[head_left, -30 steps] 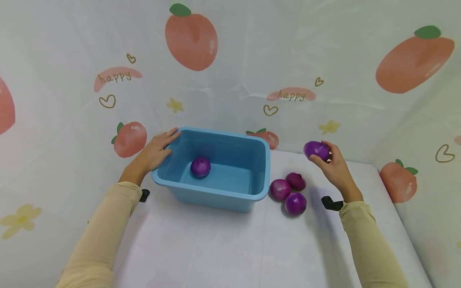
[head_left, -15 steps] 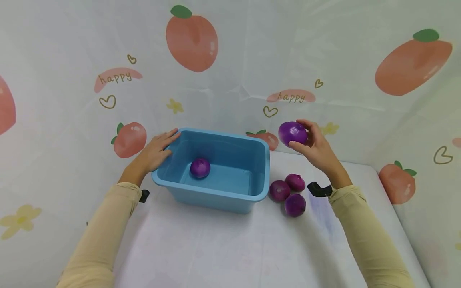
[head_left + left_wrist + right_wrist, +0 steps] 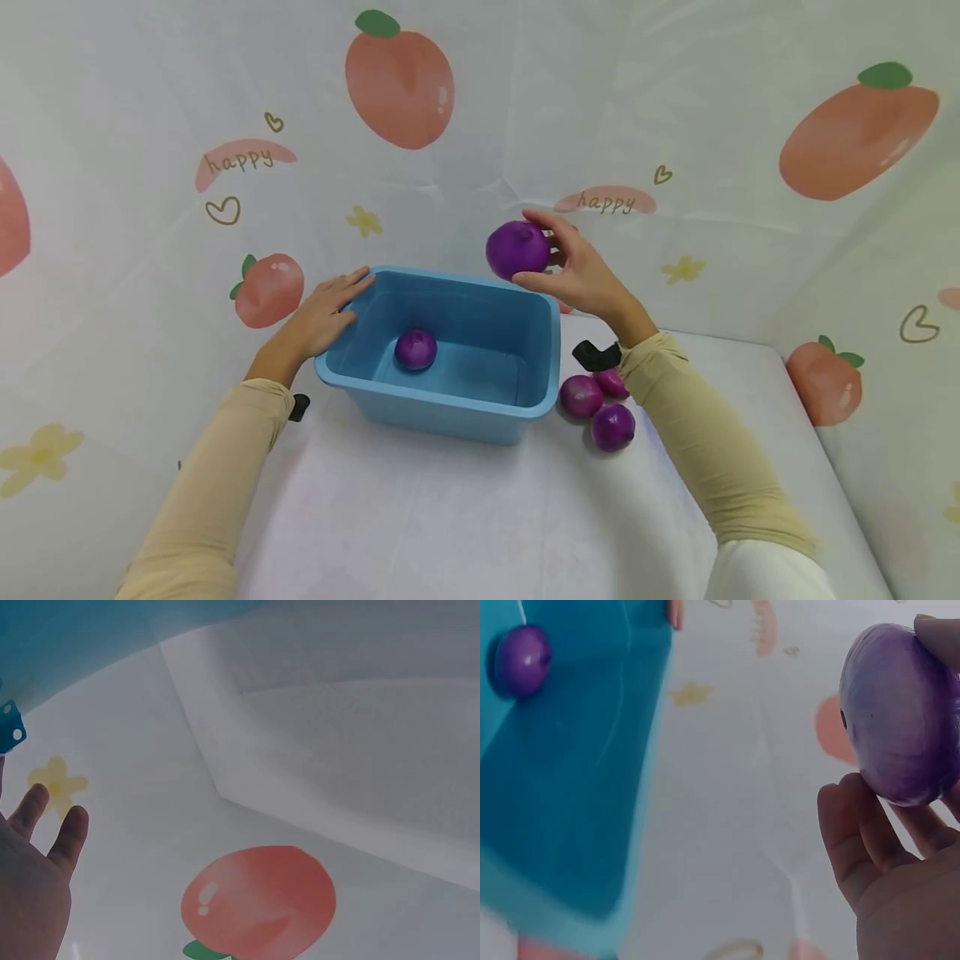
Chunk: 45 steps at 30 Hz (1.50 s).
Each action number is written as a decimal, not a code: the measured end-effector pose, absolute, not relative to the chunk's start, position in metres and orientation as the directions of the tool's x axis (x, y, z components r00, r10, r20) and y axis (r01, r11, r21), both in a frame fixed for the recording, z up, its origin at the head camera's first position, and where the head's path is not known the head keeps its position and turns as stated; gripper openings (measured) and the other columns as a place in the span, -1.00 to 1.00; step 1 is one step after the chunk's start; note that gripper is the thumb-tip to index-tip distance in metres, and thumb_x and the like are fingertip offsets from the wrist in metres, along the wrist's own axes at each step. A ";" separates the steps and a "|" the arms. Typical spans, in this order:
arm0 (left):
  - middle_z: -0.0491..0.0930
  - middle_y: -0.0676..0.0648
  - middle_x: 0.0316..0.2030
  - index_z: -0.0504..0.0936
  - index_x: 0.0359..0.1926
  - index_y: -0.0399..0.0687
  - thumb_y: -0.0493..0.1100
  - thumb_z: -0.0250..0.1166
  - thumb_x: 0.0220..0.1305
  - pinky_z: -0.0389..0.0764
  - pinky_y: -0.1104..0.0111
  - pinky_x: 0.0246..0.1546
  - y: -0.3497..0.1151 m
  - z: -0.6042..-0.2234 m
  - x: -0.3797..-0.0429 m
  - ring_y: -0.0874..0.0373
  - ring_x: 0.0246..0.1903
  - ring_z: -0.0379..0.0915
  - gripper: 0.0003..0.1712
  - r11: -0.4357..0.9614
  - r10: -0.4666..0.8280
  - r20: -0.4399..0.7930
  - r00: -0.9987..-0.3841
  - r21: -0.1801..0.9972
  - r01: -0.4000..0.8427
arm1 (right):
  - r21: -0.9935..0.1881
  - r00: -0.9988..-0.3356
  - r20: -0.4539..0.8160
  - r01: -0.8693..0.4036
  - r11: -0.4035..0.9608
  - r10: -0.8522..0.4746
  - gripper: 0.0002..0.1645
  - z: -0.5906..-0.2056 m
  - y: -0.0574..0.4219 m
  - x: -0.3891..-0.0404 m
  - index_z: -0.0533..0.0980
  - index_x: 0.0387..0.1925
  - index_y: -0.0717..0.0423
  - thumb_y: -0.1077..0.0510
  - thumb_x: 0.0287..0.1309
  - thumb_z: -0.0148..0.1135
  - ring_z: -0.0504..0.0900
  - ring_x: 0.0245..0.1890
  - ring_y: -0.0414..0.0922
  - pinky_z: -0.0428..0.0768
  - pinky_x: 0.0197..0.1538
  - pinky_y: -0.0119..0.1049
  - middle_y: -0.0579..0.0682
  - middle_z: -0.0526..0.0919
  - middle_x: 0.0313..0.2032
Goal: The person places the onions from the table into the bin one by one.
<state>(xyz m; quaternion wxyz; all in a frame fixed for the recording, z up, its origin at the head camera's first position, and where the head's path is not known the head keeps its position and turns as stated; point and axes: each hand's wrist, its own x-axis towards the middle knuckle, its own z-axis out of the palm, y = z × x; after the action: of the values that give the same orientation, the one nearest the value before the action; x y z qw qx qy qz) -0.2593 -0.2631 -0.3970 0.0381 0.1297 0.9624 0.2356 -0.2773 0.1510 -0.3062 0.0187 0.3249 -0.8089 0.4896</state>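
My right hand (image 3: 585, 271) holds a glossy purple onion (image 3: 516, 250) between thumb and fingers, raised over the back right rim of the blue plastic tub (image 3: 442, 407). In the right wrist view the fingers curve under that onion (image 3: 900, 712), thumb and fingertips at its sides. A second onion (image 3: 416, 349) lies on the tub's floor, left of centre. On the tub's left rim, near the back corner, rests my left hand (image 3: 322, 317) with fingers extended. The left wrist view catches only part of this hand (image 3: 34, 877) below the blue tub (image 3: 90, 645).
Three more purple onions lie bunched on the white table (image 3: 450, 517), right of the tub: one nearest the tub (image 3: 581, 397), a front onion (image 3: 612, 428) and a back onion (image 3: 611, 382), partly behind the right sleeve. A fruit-print cloth (image 3: 465, 175) hangs close behind.
My right hand has carried the onion left and upward, from above the table's right side to over the tub's back rim. The left hand, the tub and the other onions stay put.
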 end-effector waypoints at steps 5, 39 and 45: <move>-0.13 0.05 0.66 0.01 0.63 0.27 -0.14 -0.13 0.43 -0.05 -0.45 0.46 -0.265 -0.398 -0.257 -0.29 0.63 -0.31 -0.23 0.858 0.268 -0.026 -0.963 0.461 0.227 | -0.797 -0.755 0.315 -0.540 0.272 -0.575 -0.02 -0.321 0.112 -0.290 0.24 0.48 0.02 0.14 0.07 0.50 0.56 0.17 -0.04 0.65 0.19 -0.10 0.01 0.42 0.37; -0.12 0.11 0.66 0.05 0.62 0.29 -0.12 -0.11 0.44 -0.12 -0.40 0.50 -0.267 -0.400 -0.264 -0.25 0.63 -0.30 -0.25 0.856 0.276 0.005 -0.961 0.455 0.248 | -0.755 -0.599 -0.136 -0.453 0.474 -0.789 0.00 -0.399 -0.007 -0.310 0.32 0.45 -0.20 -0.21 -0.01 0.53 0.51 0.27 -0.08 0.64 0.25 -0.12 -0.06 0.46 0.36; -0.11 0.11 0.66 0.05 0.62 0.30 -0.12 -0.11 0.42 -0.08 -0.41 0.49 -0.269 -0.404 -0.266 -0.26 0.63 -0.28 -0.24 0.852 0.270 0.011 -0.963 0.463 0.245 | -0.725 -0.549 -0.190 -0.481 0.493 -0.814 -0.01 -0.410 -0.010 -0.309 0.30 0.46 -0.20 -0.17 0.03 0.53 0.44 0.37 -0.04 0.59 0.33 -0.14 -0.03 0.37 0.45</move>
<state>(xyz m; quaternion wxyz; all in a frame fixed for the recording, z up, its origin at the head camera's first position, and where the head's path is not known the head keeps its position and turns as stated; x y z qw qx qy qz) -0.2656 -0.2687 -0.4041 0.0274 0.1339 0.9619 0.2366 -0.3086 -0.0097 -0.4099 -0.2654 0.3936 -0.8223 0.3138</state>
